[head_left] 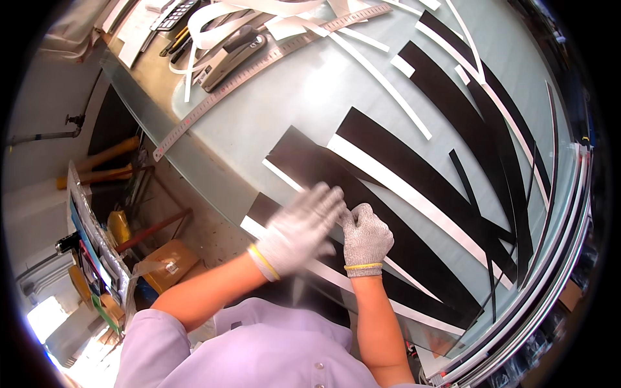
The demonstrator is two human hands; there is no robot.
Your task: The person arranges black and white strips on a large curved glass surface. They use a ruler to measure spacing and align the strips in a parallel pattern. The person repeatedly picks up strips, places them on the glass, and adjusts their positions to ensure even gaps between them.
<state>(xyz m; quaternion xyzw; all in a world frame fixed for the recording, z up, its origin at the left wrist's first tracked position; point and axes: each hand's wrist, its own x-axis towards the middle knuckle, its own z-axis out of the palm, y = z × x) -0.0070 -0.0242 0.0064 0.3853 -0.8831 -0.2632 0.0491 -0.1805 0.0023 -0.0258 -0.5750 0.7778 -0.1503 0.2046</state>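
Observation:
My left hand, in a pale knit glove with a yellow cuff band, is stretched out flat over the black strips and slightly blurred. Close to its fingertips, my right hand, gloved alike, is curled closed; whatever its fingers may hold is hidden. Beneath both hands runs a wide black strip with a white edge. A nearer black strip, also white-edged, passes under my left hand along the table's front side. Farther off lies another black strip with a broad white band.
More black strips lie at the right of the glass-topped table. A steel ruler, a stapler and curled white tape are at the back. A cardboard box stands below, left of the table edge.

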